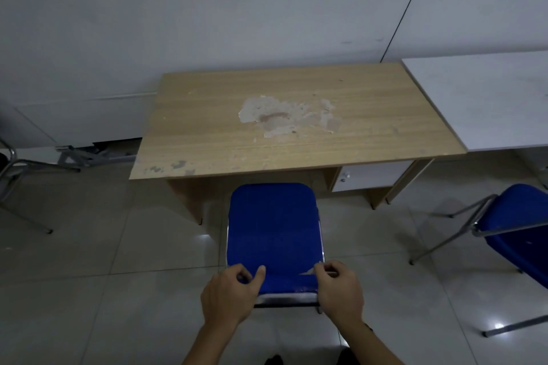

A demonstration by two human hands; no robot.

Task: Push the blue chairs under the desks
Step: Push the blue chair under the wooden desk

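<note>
A blue padded chair [274,228] with a chrome frame stands right in front of me, its front edge just at the front edge of a wooden desk [296,121] with a worn, peeled top. My left hand [229,293] grips the left side of the chair's backrest. My right hand [339,287] grips the right side of the same backrest, by a small tear in the fabric. A second blue chair [516,225] stands out on the floor at the right, in front of a white desk [486,98].
A white drawer unit [367,176] sits under the wooden desk's right side. Metal chair legs [17,175] show at the far left edge. A folded metal frame [89,154] lies along the wall. The floor is glossy pale tile.
</note>
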